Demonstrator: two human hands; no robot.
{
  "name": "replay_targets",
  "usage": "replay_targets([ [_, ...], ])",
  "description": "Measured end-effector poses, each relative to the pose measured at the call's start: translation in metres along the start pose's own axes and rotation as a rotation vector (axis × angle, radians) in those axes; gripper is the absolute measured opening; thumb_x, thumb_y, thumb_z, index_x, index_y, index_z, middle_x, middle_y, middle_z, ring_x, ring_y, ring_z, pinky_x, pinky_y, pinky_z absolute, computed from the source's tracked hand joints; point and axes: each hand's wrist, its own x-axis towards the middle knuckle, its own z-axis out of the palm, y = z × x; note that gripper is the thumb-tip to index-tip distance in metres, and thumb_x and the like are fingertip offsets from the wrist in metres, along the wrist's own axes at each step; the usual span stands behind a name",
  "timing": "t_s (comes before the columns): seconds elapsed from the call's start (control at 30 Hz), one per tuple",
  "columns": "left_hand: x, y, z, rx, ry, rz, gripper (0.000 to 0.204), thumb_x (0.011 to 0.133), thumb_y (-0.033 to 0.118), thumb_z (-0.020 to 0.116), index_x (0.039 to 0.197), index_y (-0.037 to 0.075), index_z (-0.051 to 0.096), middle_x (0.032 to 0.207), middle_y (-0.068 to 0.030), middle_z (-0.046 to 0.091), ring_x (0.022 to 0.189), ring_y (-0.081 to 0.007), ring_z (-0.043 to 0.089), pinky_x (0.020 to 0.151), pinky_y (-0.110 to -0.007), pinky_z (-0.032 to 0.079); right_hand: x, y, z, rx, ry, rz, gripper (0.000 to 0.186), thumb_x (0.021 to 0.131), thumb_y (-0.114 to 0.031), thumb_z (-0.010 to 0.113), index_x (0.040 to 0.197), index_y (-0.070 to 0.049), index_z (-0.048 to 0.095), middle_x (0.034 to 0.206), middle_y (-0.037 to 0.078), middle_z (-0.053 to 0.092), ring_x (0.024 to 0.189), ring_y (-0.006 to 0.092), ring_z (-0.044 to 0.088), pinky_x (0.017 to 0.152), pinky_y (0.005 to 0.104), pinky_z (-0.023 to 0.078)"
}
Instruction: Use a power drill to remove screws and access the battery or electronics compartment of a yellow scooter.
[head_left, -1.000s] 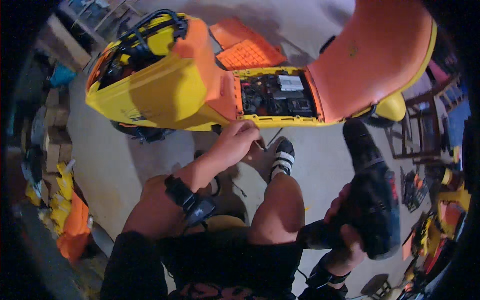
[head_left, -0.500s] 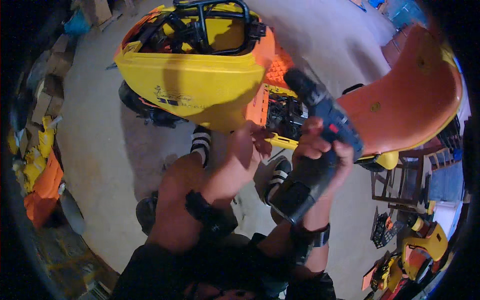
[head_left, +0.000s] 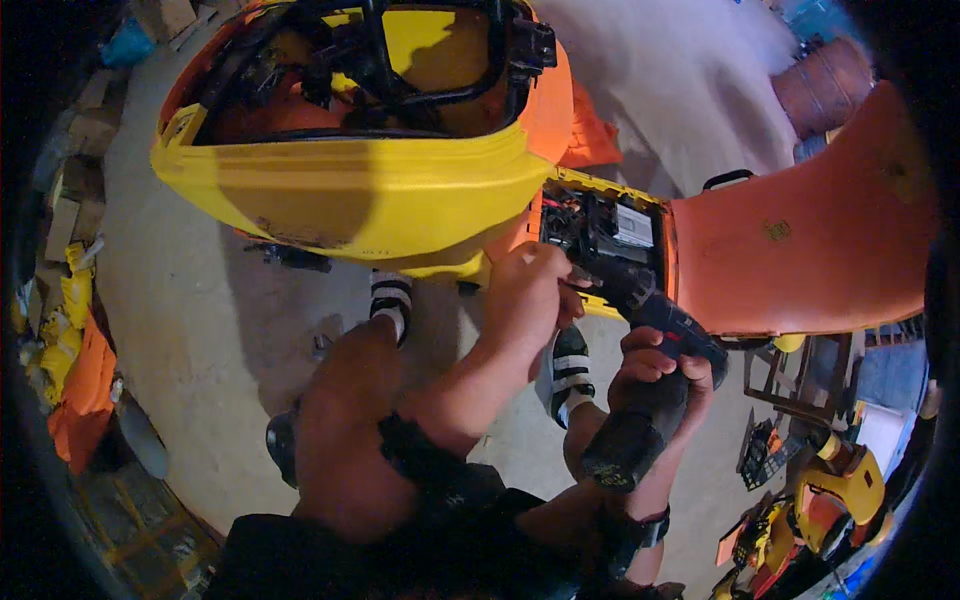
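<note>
In my right hand [head_left: 660,375] is a black cordless drill [head_left: 690,335], its fingers wrapped round the handle and its chuck pointing up and to the left. My left hand [head_left: 535,285] is closed just in front of the chuck, fingertips pressed together; whatever they pinch is too small to make out. Beyond both hands lies an open compartment [head_left: 625,225] with dark parts, wires and a pale box inside. It belongs to a yellow and orange vehicle body [head_left: 360,195] with a black tubular frame [head_left: 385,75] on top.
A large orange molded panel [head_left: 800,235] extends right from the compartment. My feet, in striped sandals [head_left: 570,370], rest on the concrete floor beneath my hands. Yellow and orange parts [head_left: 840,495] lie at the lower right, beside a wooden frame [head_left: 800,375]. More colored pieces [head_left: 80,400] line the left.
The drill has tilted and come down, its chuck now close to my left hand. My left hand has moved right and its fingers have closed. The vehicle appears larger in view.
</note>
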Motion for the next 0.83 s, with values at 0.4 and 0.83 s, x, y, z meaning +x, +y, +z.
replay_targets([
  [0.4,-0.006,-0.012,0.036,-0.05,-0.007,-0.055,0.014,0.091,0.013,0.06,0.093,-0.001,0.057,0.077,-0.0077,0.062,0.056,-0.0123,0.054,0.046,-0.031,0.055,0.029,0.015,-0.013,-0.047,0.103,0.023,0.045,0.077,-0.011,0.054,0.117,0.004,0.042,0.099,0.013,0.05,0.079,0.0172,0.055,0.073,0.0315,0.052],
  [0.83,-0.004,-0.02,0.013,0.212,-0.026,0.167,0.02,0.095,0.018,0.06,0.104,0.0,0.063,0.073,-0.0049,0.063,0.054,-0.0121,0.059,0.056,-0.026,0.047,0.015,-0.002,-0.008,0.192,0.046,-0.016,0.041,0.074,-0.016,0.06,0.109,-0.001,0.044,0.094,0.009,0.053,0.08,0.0191,0.053,0.082,0.0302,0.048],
])
